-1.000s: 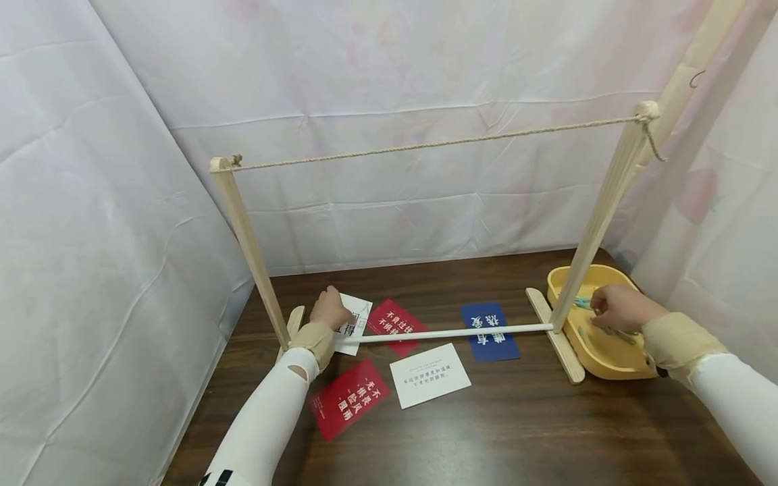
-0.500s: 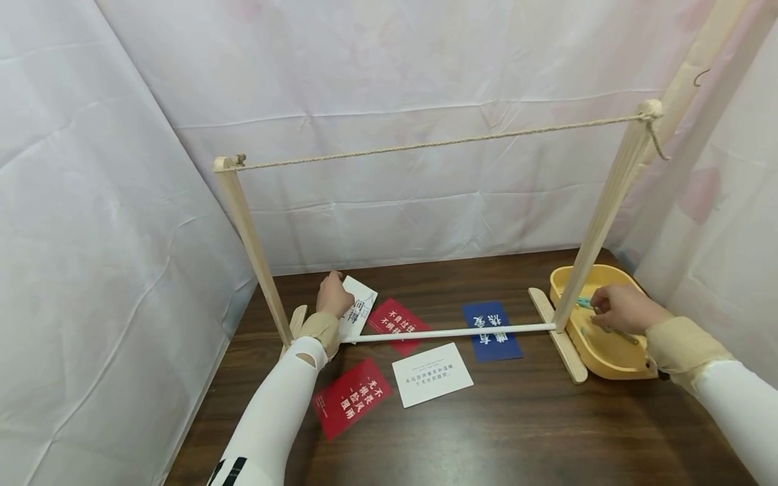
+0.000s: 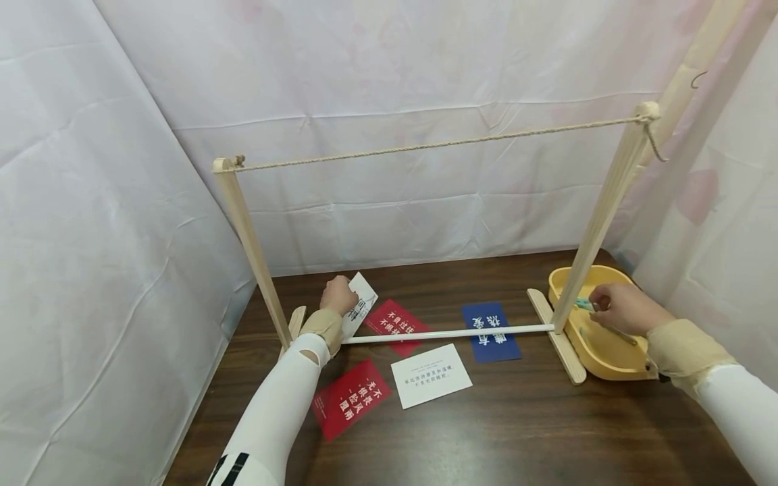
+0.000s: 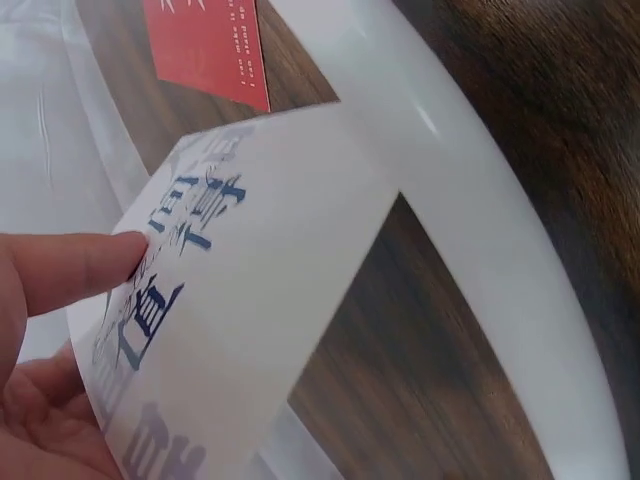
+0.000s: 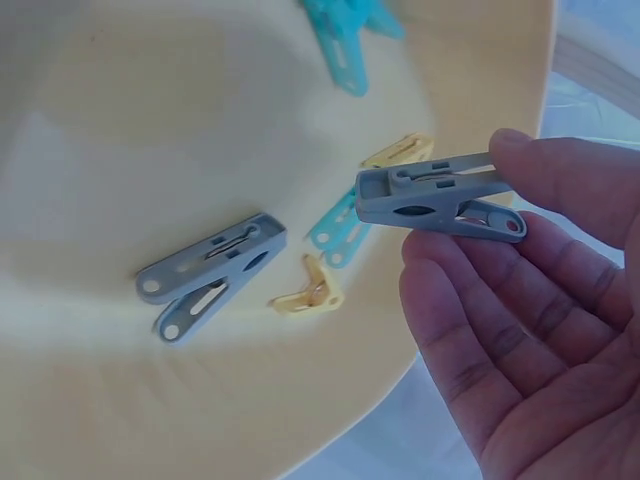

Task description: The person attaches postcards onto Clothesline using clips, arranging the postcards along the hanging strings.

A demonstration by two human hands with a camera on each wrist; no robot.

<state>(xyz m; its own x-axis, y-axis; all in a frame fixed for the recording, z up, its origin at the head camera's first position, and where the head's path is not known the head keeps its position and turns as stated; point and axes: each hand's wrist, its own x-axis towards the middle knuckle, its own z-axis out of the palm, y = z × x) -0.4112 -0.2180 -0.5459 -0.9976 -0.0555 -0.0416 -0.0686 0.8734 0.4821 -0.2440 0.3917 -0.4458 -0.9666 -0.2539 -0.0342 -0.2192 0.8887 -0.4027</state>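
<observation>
Right now both hands are at the pick-up stage, as I read it: each has a thing gripped and partly raised, and nothing hangs on the rope strung between the two wooden posts. The left hand pinches a white card with blue characters at its lower corner, thumb on the printed face, the other fingers behind it. The card stands tilted up off the tabletop, just behind the white rod that runs between the post feet. The right hand hovers over the yellow tray at the right post and holds a grey clothespin between thumb and forefinger; the remaining fingers lie loosely spread beneath it, not touching it. The pin sits clear of the tray floor, its jaws shut.

Judging from this, the next move calls for bringing card and pin up together to the rope, with the card's top edge free for the pin to bite and the pin squeezed at its tail to part the jaws.

Other pins lie loose in the tray: another grey one, turquoise and yellow ones. Two red cards, a blue card and another white card lie flat on the tabletop.
</observation>
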